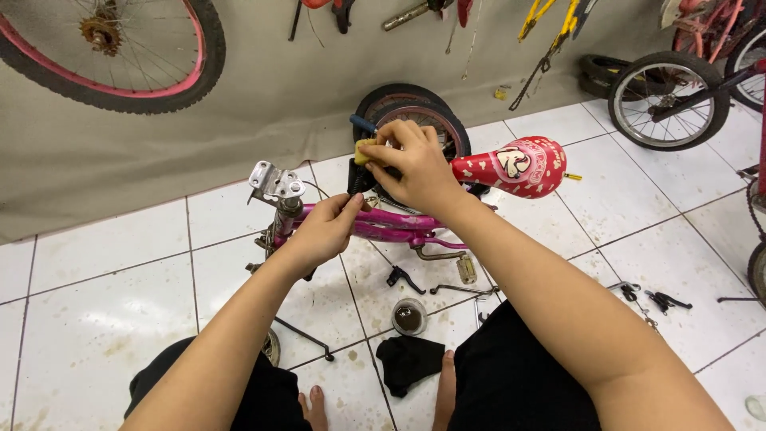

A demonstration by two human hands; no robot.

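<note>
Pinching yellow piece, seemingly between right fingers

Open tile floor lies to the left of the pink bike frame, free for a reach. To the right, the red saddle juts out, and small tools litter the tiles. Below the frame, a jar and a black cloth sit between the knees.

Bright, even light; sharp; wide-angle edge distortion.
</note>
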